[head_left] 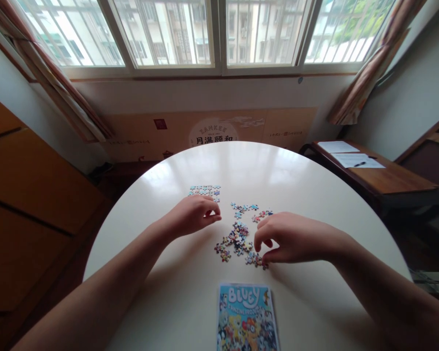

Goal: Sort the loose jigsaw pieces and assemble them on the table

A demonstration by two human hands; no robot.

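Observation:
Over the white round table, my left hand hovers just in front of neat rows of light-blue jigsaw pieces, covering part of them. Its thumb and index fingertips come together in a pinch; whatever is between them is too small or hidden to make out. My right hand is at the right side of a loose heap of mixed jigsaw pieces. Its fingers are curved and apart from the thumb, whose tip is close to a small cluster of pieces. No piece shows between those fingers.
A Bluey picture sheet lies at the near edge. Blue pieces and reddish pieces form small groups beyond the heap. Right of the round table, a wooden desk carries papers and a pen. Windows line the back.

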